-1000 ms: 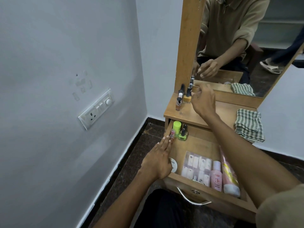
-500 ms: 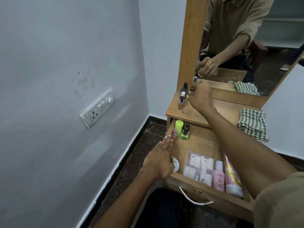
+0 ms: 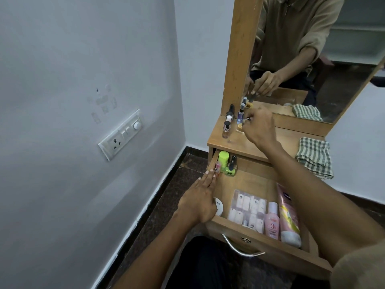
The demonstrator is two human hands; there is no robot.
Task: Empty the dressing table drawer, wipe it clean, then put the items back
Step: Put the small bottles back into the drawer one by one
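The person wore an olive-tan collared shirt; its short sleeve [image 3: 358,268] showed at the right shoulder, loose and soft-looking. Both forearms were bare down to the left hand [image 3: 199,202] and right hand [image 3: 259,128]. Dark trousers [image 3: 200,261] covered the lap.

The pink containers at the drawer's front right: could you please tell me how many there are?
2. A small pink bottle lies beside a larger pink tube, which lies against the drawer's right side. The right forearm may hide others.
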